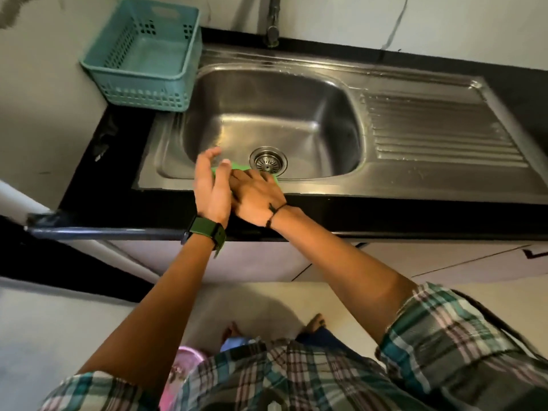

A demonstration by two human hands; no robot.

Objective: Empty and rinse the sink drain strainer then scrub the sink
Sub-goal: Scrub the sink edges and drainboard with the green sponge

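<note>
At the near rim of the steel sink, around six o'clock of the basin, both hands meet over a green scrub pad. The left hand stands on edge with a dark green watch on its wrist; its fingers are loosely spread and raised, and its thumb lies against the pad's upper edge, so it looks to pinch the pad, though the contact is partly hidden. The right hand, with a thin black cord around the wrist, lies flat with straight fingers pressing on the pad; its fingertips reach toward the drain. Only a strip of the pad shows between and beyond the hands.

The drain strainer sits seated in the drain hole at the bottom of the basin, at about one o'clock from the hands and just beside the pad's far corner. The basin looks wet and shiny. A ribbed drainboard extends from the basin toward three o'clock. The tap hangs from the wall at twelve o'clock. A teal plastic basket stands on the black desk at ten o'clock from the basin, touching the sink's left edge. Checked sleeves cover the upper arms, and bare toes show on the floor below.
</note>
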